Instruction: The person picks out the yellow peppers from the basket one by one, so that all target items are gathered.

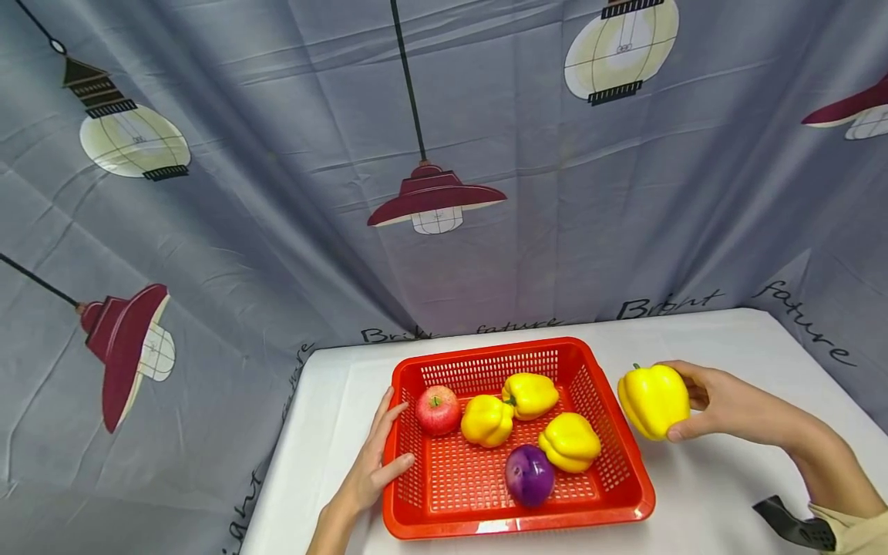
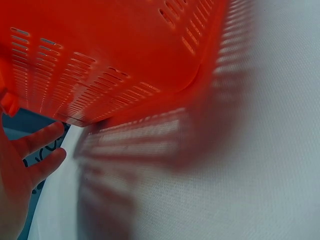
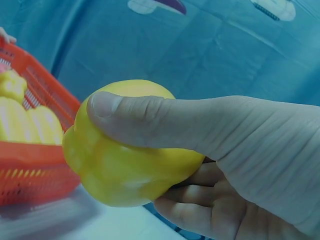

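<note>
My right hand [image 1: 714,401] holds a yellow bell pepper [image 1: 654,401] just right of the red plastic basket [image 1: 479,526]. In the right wrist view the thumb lies across the bell pepper [image 3: 125,172], with fingers curled beneath it. At the basket's left side, my left hand [image 1: 368,462] rests with its thumb over the rim and fingers stretched along the edge. Two straight fingers [image 2: 42,137] show beside the basket wall [image 2: 100,65] in the left wrist view. Inside the basket lie a red apple [image 1: 438,410], three yellow bell peppers [image 1: 487,421] and a glossy purple round piece [image 1: 529,475].
The basket stands on a white-covered table [image 1: 333,401]. Behind it hangs a grey curtain [image 1: 305,193] printed with lamps and lettering. A dark strap [image 1: 791,524] shows near the right sleeve [image 1: 853,532].
</note>
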